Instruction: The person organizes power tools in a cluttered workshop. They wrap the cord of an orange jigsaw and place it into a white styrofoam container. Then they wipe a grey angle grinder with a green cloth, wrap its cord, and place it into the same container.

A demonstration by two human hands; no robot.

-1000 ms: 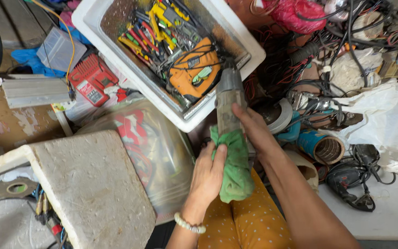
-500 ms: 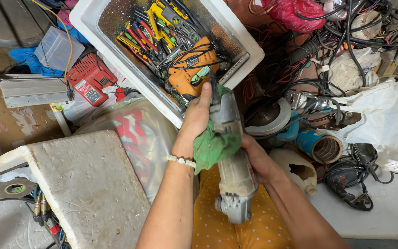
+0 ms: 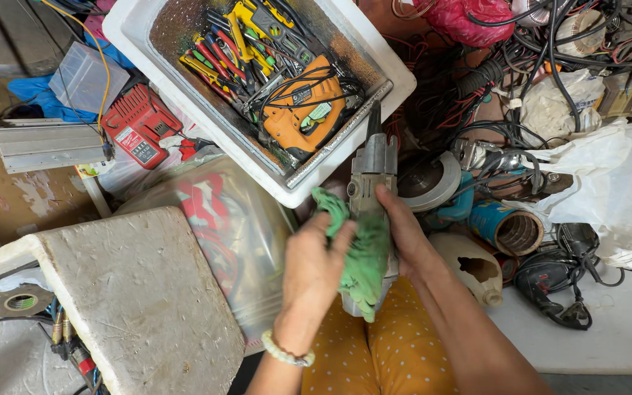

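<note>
Fingers (image 3: 393, 212) of right hand (image 3: 407, 238) around grey power tool (image 3: 371, 175), left hand (image 3: 312, 267) seemingly pressing green cloth (image 3: 363, 256) against it.

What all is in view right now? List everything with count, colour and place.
power tool: one, grey, centre, held upright
cloth: one, green, wrapped on the tool's body
tub: one, white, top centre, full of hand tools
jigsaw: one, orange, inside the tub
foam slab: one, white, lower left
plastic bag: one, white, right
cables: many, black, top right
left hand: pressing the cloth
right hand: gripping the tool
</note>
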